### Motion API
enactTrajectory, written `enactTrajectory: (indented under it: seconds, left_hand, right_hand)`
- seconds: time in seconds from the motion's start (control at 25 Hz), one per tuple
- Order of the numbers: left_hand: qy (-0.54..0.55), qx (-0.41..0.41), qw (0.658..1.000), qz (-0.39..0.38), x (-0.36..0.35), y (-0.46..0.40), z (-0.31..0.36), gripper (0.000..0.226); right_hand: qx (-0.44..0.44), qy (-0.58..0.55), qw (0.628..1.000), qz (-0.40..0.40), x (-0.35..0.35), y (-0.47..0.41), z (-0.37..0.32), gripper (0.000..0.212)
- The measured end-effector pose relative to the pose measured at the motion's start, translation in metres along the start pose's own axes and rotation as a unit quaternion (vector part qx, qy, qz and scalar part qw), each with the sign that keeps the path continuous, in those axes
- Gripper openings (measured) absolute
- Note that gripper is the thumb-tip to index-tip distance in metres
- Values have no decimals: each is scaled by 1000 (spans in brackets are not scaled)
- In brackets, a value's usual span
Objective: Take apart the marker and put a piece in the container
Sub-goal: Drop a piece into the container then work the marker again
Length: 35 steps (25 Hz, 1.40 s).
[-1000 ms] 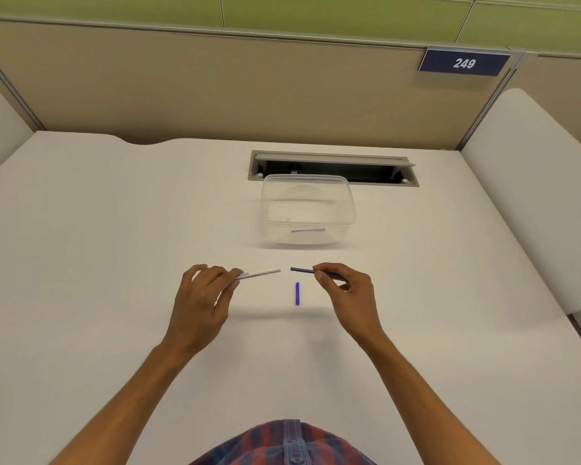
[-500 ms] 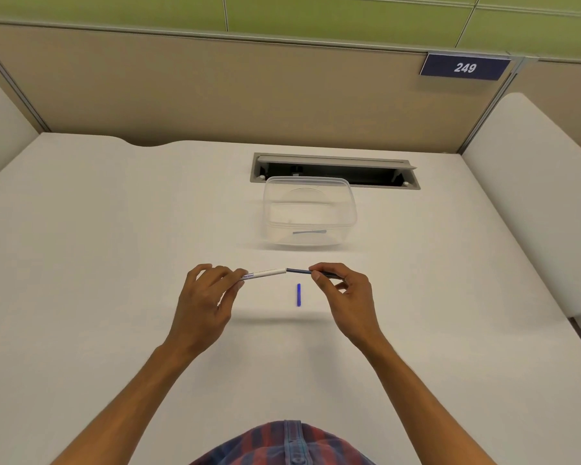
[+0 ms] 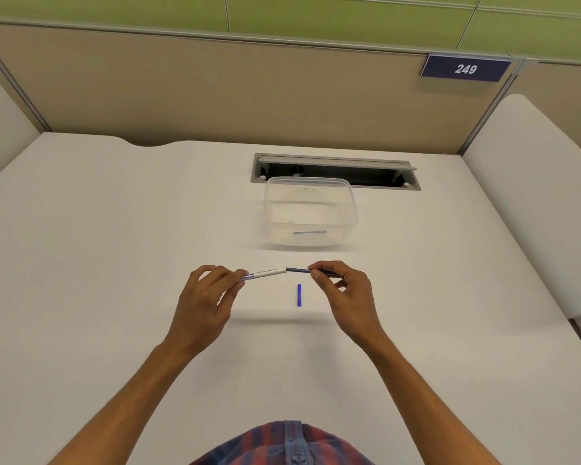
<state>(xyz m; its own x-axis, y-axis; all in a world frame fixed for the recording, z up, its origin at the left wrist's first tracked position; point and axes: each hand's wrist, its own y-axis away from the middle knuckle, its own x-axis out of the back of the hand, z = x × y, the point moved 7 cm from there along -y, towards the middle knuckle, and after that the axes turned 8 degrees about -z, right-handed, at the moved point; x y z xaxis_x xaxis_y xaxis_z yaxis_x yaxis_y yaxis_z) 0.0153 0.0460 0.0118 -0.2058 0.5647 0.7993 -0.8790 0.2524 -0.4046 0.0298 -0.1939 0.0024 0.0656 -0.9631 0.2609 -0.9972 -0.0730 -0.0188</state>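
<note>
My left hand [image 3: 204, 298] pinches the white marker barrel [image 3: 265, 273] by its left end, above the desk. My right hand [image 3: 344, 290] pinches a thin dark blue inner rod [image 3: 297, 270], whose left tip meets the barrel's open end. A small blue piece [image 3: 299, 295] lies on the desk just below and between the hands. Beyond them stands the clear plastic container [image 3: 311, 213], open on top, with a thin bluish-grey piece [image 3: 310, 232] lying on its floor.
A white desk [image 3: 114, 263] spreads all around. A recessed cable slot [image 3: 336, 171] sits right behind the container. Beige partition walls close the back, with a sign reading 249 [image 3: 465, 68]. White panels rise at both sides.
The hands have come together: a gap lay between barrel and rod a second ago, and now the rod's tip touches the barrel's end. The blue piece on the desk has stayed put.
</note>
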Motion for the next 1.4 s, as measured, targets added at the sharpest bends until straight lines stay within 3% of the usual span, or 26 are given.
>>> enactTrajectory:
  seconds: [0.36, 0.56, 0.92, 1.4]
  left_hand:
    - [16, 18, 999, -27, -4, 0, -1, 21]
    - [41, 28, 998, -35, -4, -2, 4, 20]
    - [67, 35, 996, -49, -4, -3, 10, 20]
    - [121, 20, 991, -60, -13, -1, 15, 23]
  right_hand:
    - [10, 40, 999, -35, -3, -3, -2, 12]
    - [-11, -13, 998, -60, -11, -3, -1, 25]
    - [-62, -185, 979, 51, -13, 0, 4, 12]
    - [-36, -178, 979, 96, -21, 2, -2, 3]
